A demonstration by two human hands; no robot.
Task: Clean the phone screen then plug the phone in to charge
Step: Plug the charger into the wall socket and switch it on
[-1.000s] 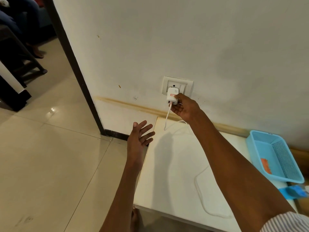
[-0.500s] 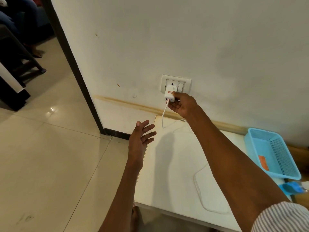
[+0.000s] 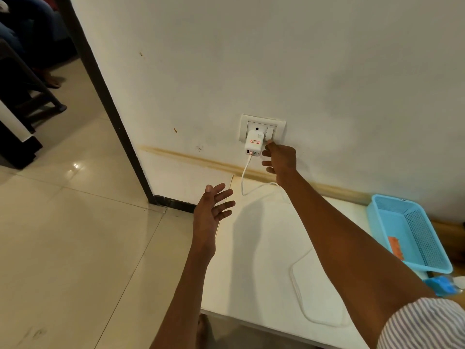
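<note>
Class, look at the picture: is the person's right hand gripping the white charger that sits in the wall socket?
No: the right hand is beside the charger, its fingers spread and only a fingertip reaching the socket plate.

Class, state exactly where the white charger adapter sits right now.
In the head view, the white charger adapter sits plugged into the wall socket plate, just left of the right hand, above the white table.

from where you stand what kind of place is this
Probably a room in a home: a painted wall with a socket plate holding a white charger, a glossy tiled floor, and a low white table carrying a blue plastic basket.
</note>
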